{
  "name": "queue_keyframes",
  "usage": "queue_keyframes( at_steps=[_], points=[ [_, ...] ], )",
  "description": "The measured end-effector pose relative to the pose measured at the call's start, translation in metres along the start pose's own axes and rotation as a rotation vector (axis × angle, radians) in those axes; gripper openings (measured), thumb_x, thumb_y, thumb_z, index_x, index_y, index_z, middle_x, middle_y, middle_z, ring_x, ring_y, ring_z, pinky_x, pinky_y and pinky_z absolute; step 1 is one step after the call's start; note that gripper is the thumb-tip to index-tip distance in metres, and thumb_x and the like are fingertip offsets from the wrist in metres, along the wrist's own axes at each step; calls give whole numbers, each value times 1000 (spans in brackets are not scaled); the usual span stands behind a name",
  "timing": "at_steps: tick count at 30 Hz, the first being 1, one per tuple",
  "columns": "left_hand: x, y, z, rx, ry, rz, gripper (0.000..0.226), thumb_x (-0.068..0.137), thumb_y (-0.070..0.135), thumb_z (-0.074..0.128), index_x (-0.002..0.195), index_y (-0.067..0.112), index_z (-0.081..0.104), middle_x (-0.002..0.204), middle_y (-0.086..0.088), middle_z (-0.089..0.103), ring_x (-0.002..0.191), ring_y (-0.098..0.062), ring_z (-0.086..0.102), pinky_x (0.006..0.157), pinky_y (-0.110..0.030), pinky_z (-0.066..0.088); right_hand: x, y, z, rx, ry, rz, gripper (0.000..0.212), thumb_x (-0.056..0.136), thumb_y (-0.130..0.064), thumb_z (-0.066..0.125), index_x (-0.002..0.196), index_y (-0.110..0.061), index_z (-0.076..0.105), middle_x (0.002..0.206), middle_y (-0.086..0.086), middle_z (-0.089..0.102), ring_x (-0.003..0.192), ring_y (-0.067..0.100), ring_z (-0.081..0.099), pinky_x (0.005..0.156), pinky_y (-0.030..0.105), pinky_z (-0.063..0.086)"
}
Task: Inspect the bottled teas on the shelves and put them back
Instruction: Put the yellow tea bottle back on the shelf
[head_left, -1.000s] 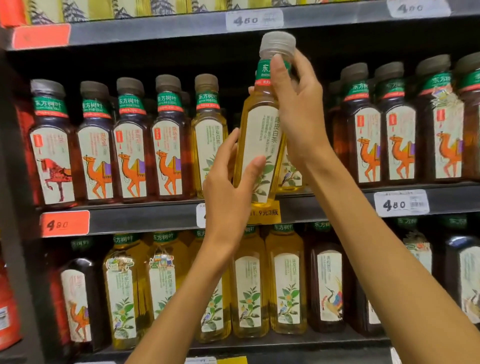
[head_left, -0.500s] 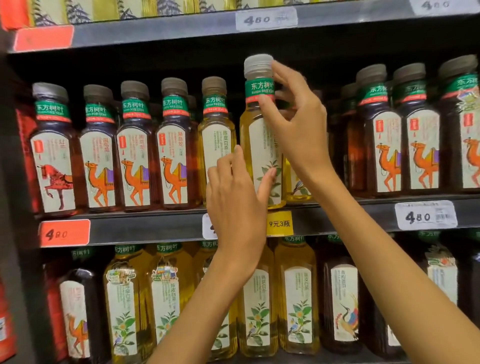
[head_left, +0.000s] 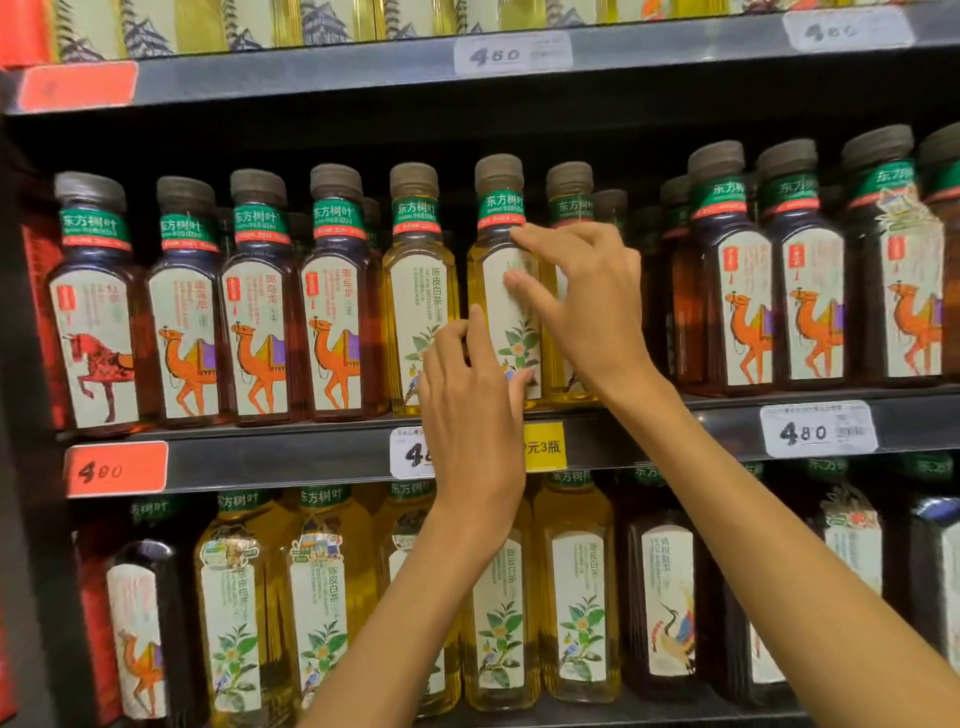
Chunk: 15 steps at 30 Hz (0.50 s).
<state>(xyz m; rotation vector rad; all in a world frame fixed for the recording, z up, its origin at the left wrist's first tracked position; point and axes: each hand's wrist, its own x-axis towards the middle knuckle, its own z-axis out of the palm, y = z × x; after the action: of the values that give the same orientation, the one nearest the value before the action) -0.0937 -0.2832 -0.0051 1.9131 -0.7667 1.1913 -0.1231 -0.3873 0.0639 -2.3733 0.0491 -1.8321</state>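
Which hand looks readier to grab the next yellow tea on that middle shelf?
Probably the left hand: it sits low by the neighbouring yellow bottle, while the right hand has fingers on the returned bottle.

A dark grey metal shelving unit (head_left: 291, 457) filled the view, its tiers running across. White price tags (head_left: 818, 430), orange-red price tags (head_left: 117, 469) and a small yellow promotional tag (head_left: 544, 446) sat on the shelf edges. The recesses were dimly lit.

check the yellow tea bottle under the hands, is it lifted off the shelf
No, the yellow tea bottle stands on the middle shelf in its row.
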Motion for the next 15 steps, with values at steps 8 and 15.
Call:
queue_keyframes(
  at_steps=[8, 15],
  points=[
    [-3, 9, -6, 25, -20, 33, 53, 90, 9, 62, 139, 11, 40, 134, -9, 44, 121, -25, 41, 98, -35, 38, 7, 31, -4, 579, -76, 457, 55, 92, -34, 61, 136, -14, 36, 131, 8, 51, 114, 16, 55, 93, 33, 49],
    [-16, 15, -5, -256, -117, 101, 45, 92, 32, 60, 132, 15, 48, 124, -2, 51, 114, -17, 46, 97, -34, 42, 6, 39, -10, 758, -125, 511, 44, 90, -36, 64, 124, -14, 46, 113, 8, 65, 90, 14, 69, 70, 24, 58]
  ],
)
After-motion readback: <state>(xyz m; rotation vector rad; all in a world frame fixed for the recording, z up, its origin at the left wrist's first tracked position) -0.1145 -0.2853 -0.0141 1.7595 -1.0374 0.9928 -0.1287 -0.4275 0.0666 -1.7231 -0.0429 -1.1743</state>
